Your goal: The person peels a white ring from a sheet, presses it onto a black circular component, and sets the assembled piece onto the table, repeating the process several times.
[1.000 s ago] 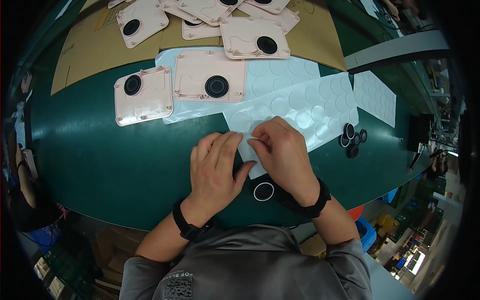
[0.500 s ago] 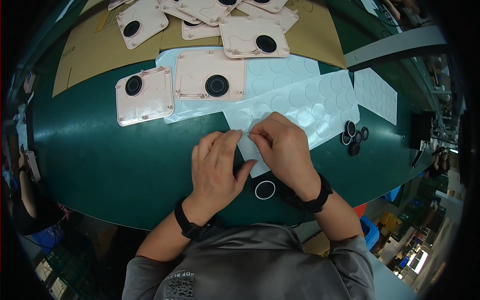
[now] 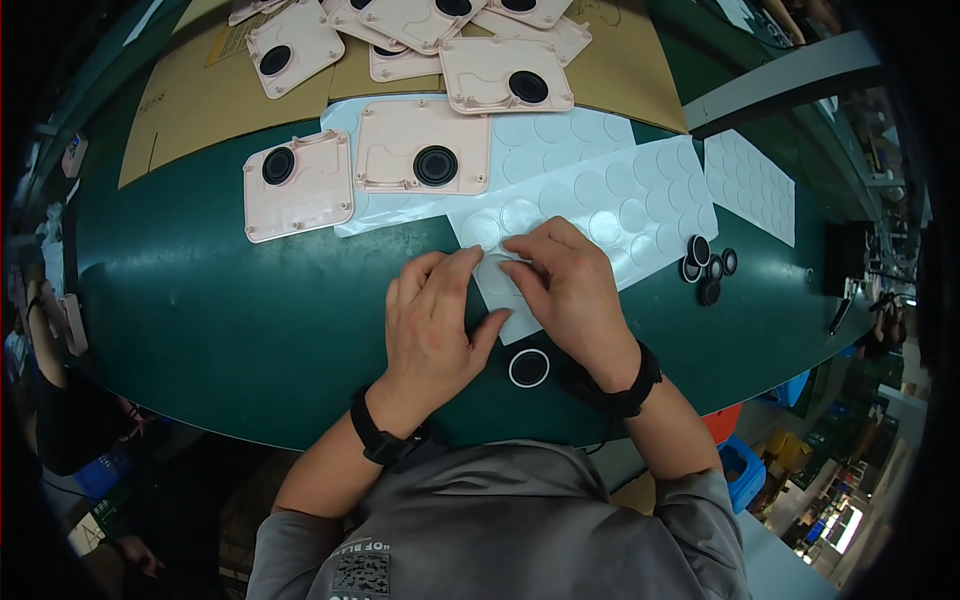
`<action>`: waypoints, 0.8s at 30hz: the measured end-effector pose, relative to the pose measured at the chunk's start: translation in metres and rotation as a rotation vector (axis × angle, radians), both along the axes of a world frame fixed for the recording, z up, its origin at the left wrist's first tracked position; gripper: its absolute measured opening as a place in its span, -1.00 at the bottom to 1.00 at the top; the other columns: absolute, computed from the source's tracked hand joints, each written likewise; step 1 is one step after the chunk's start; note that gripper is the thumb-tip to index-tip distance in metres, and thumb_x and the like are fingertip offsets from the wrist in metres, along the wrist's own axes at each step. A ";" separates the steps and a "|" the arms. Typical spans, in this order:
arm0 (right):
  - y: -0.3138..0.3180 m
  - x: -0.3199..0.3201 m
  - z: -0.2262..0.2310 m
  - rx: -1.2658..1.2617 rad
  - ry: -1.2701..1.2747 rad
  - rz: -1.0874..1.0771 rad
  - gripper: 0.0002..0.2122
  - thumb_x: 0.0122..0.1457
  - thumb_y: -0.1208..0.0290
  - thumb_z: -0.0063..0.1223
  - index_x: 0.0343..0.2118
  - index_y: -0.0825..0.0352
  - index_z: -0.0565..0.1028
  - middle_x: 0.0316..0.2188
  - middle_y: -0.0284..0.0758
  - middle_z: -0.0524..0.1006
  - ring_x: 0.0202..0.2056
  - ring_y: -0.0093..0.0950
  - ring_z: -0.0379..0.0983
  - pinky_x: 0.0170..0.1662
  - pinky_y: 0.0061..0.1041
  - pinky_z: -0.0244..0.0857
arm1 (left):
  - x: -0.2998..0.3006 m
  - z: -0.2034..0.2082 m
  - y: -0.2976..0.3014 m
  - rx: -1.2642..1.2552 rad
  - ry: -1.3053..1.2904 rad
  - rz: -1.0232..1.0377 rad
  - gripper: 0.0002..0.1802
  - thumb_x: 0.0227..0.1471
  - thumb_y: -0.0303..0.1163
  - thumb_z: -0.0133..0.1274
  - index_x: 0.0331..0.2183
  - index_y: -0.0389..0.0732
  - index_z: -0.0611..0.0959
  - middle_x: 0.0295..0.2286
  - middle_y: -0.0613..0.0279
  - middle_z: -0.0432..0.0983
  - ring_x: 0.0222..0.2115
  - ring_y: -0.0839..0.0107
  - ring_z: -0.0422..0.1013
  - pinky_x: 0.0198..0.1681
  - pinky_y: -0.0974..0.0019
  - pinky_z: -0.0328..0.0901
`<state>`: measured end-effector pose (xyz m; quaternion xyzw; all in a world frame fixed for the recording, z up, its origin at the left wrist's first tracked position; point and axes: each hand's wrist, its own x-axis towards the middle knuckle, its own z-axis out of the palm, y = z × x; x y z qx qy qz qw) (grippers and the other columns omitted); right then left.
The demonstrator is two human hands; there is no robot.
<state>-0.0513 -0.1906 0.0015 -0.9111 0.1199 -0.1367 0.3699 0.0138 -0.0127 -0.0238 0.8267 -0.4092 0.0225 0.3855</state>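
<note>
My left hand (image 3: 430, 325) lies at the near left corner of a pale sheet of round stickers (image 3: 640, 200). Its fingers are stretched out and its thumb rests by the sheet's near edge. Over the same corner, my right hand (image 3: 570, 290) is bent, with thumb and forefinger tips a little apart above a round sticker outline. Nothing plainly shows between those tips. Close to me, between my wrists, a black round speaker part with a white ring (image 3: 529, 368) lies on the table.
Two pale pink plastic panels with black round parts, a left panel (image 3: 298, 187) and a middle panel (image 3: 423, 147), lie beyond my hands. More panels are heaped on cardboard (image 3: 220, 110). Several black round parts (image 3: 710, 292) sit at right, near another sticker sheet (image 3: 750, 187).
My right thumb and forefinger have spread apart from a pinch at the sheet's corner. The left hand stays at nearly the same place. The whole view has shifted slightly.
</note>
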 end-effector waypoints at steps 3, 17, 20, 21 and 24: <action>0.003 -0.001 0.000 -0.043 -0.006 -0.004 -0.91 0.16 0.57 0.33 -0.28 0.35 0.66 -0.35 -0.27 0.57 -0.44 -0.26 0.57 -0.38 -0.35 0.43 | 0.001 0.000 -0.001 -0.006 -0.009 -0.003 -0.17 -0.18 -0.37 0.52 0.16 -0.22 0.54 -0.03 0.14 0.60 -0.01 0.07 0.46 -0.03 0.06 0.28; -0.006 -0.004 0.006 0.056 0.065 0.078 -0.94 0.22 0.55 0.29 -0.30 0.36 0.60 -0.37 -0.29 0.53 -0.42 -0.36 0.52 -0.33 -0.43 0.40 | 0.003 -0.004 -0.002 -0.004 -0.048 -0.004 -0.17 -0.16 -0.35 0.52 0.16 -0.21 0.54 -0.04 0.15 0.62 0.01 0.05 0.45 0.00 0.05 0.28; -0.008 -0.010 0.005 0.217 0.062 0.099 -0.94 0.25 0.55 0.27 -0.29 0.38 0.59 -0.38 -0.34 0.51 -0.41 -0.46 0.48 -0.29 -0.50 0.37 | -0.002 -0.001 0.001 0.028 -0.018 -0.001 -0.17 -0.16 -0.37 0.53 0.16 -0.21 0.54 0.01 0.18 0.61 0.03 0.03 0.44 0.08 0.03 0.30; -0.009 -0.012 0.007 0.295 0.064 0.110 -0.94 0.26 0.55 0.26 -0.29 0.39 0.59 -0.39 -0.37 0.50 -0.40 -0.51 0.46 -0.28 -0.53 0.36 | -0.003 0.000 0.002 0.041 0.001 0.002 -0.17 -0.16 -0.38 0.53 0.15 -0.21 0.54 0.04 0.19 0.60 0.04 0.02 0.43 0.12 0.02 0.30; -0.014 -0.020 0.017 0.474 0.065 0.122 -0.95 0.29 0.55 0.24 -0.27 0.39 0.58 -0.38 -0.44 0.51 -0.37 -0.60 0.43 -0.25 -0.58 0.34 | -0.001 -0.002 0.001 0.035 -0.013 -0.011 -0.19 -0.15 -0.38 0.52 0.16 -0.21 0.53 0.04 0.16 0.59 0.05 -0.01 0.43 0.13 0.01 0.30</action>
